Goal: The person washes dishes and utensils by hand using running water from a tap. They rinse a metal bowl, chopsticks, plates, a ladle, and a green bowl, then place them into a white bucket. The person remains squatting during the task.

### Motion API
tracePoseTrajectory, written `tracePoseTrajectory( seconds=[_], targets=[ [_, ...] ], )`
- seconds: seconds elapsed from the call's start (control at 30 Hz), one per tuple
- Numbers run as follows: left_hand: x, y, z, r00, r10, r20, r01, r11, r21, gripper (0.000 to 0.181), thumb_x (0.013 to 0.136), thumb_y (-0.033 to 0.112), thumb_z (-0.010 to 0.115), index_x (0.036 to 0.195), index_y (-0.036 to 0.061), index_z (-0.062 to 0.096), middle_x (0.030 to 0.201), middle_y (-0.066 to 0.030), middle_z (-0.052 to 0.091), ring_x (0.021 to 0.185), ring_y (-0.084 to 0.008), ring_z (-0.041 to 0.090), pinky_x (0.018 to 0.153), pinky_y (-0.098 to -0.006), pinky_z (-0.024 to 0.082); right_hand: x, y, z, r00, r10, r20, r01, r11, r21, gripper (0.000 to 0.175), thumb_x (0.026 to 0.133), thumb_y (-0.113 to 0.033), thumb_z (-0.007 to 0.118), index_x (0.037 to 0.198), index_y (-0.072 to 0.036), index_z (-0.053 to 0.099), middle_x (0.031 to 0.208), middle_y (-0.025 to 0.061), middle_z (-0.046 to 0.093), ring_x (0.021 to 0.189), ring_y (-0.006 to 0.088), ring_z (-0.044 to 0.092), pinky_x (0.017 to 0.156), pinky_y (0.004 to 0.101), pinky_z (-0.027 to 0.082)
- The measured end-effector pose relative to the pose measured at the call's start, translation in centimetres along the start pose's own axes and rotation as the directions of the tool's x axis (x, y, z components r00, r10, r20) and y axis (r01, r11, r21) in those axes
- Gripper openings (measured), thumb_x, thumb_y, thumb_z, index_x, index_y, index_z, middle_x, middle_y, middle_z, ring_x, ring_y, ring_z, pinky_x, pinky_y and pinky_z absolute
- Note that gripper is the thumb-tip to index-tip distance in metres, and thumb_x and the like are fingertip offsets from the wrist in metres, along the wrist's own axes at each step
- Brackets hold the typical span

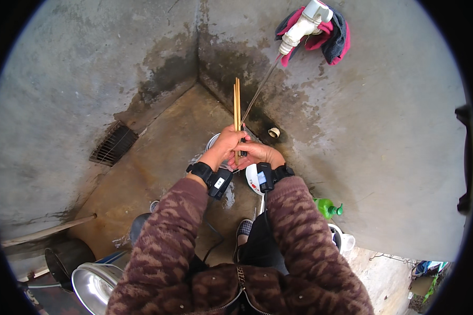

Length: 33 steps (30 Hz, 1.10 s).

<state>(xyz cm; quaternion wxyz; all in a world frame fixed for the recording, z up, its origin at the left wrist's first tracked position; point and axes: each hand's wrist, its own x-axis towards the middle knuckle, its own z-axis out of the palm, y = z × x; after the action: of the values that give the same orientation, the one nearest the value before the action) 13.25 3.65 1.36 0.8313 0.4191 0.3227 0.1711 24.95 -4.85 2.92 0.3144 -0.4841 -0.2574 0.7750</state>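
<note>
Several light wooden chopsticks [237,102] stand between my two hands, their tips pointing away from me, with darker stick ends beside them. My left hand [229,142] grips them, and my right hand [254,151] lies against their near ends, palm partly turned up. From the white tap [299,29] on the wall, a thin stream of water runs down to the hands. Under the hands is a round container [211,140], mostly hidden. A white bowl [253,179] with a red pattern shows beside my right wrist.
A pink and grey cloth [341,39] hangs behind the tap. A pipe stub [274,132] juts from the wall's foot, and a metal grate [114,143] lies at left. A green pump bottle [327,208] stands at right, a metal pot [92,287] at lower left.
</note>
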Motion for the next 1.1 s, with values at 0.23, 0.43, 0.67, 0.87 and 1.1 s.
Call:
tracePoseTrajectory(
  seconds=[0.23, 0.43, 0.67, 0.87, 1.1],
  targets=[
    [-0.6, -0.7, -2.2, 0.985, 0.008, -0.175, 0.053, 0.938, 0.343, 0.013, 0.085, 0.015, 0.057, 0.09, 0.0031, 0.054, 0.059, -0.001, 0.052, 0.047, -0.0115, 0.048, 0.04, -0.0275, 0.039, -0.4, 0.1, -2.2, 0.852, -0.195, -0.487, 0.139, 0.979, -0.148, 0.057, 0.078, -0.051, 0.063, 0.114, -0.008, 0.057, 0.104, 0.0065, 0.061, 0.096, 0.0169, 0.057, 0.086, 0.0303, 0.041],
    [-1.7, -3.4, -3.1, 0.996, -0.02, -0.09, 0.082, 0.638, 0.765, 0.019, 0.075, 0.017, 0.06, 0.071, -0.0018, 0.063, 0.061, -0.0106, 0.062, 0.053, -0.0202, 0.059, 0.053, -0.0332, 0.047, 4.3, 0.6, -0.6, 0.735, -0.235, -0.636, 0.421, 0.893, 0.157, 0.044, 0.084, -0.03, 0.063, 0.118, -0.006, 0.051, 0.102, 0.0033, 0.057, 0.091, 0.0134, 0.056, 0.077, 0.0266, 0.045],
    [0.7, -4.2, -4.9, 0.974, -0.133, -0.183, 0.223, 0.691, 0.687, 0.027, 0.075, 0.014, 0.058, 0.095, -0.0043, 0.059, 0.068, -0.0143, 0.064, 0.056, -0.0232, 0.062, 0.06, -0.0333, 0.051, 5.2, -0.9, -0.2, 0.8, -0.435, -0.413, 0.579, 0.74, 0.342, 0.024, 0.083, -0.013, 0.056, 0.105, -0.005, 0.051, 0.096, 0.0062, 0.061, 0.086, 0.0167, 0.059, 0.075, 0.0291, 0.048],
    [1.5, -5.5, -4.4, 0.95, 0.299, -0.092, -0.092, 0.547, 0.832, 0.024, 0.076, 0.008, 0.059, 0.098, -0.0017, 0.059, 0.077, -0.0171, 0.064, 0.062, -0.0232, 0.063, 0.063, -0.0339, 0.05, 4.4, -2.0, 0.7, 0.691, -0.496, -0.526, 0.594, 0.804, 0.022, 0.034, 0.08, -0.017, 0.063, 0.109, -0.002, 0.052, 0.093, 0.0089, 0.061, 0.088, 0.0188, 0.058, 0.077, 0.0301, 0.046],
    [-0.5, -2.9, -6.1, 0.929, -0.267, -0.255, 0.269, 0.963, -0.028, 0.012, 0.084, 0.007, 0.056, 0.094, 0.0007, 0.057, 0.066, -0.0049, 0.054, 0.057, -0.0177, 0.057, 0.055, -0.0327, 0.052, 4.2, -1.1, -0.9, 0.522, -0.504, -0.688, 0.437, 0.851, -0.291, 0.054, 0.078, -0.024, 0.065, 0.123, 0.001, 0.048, 0.102, 0.0124, 0.062, 0.095, 0.0244, 0.059, 0.087, 0.0317, 0.044]
  ],
)
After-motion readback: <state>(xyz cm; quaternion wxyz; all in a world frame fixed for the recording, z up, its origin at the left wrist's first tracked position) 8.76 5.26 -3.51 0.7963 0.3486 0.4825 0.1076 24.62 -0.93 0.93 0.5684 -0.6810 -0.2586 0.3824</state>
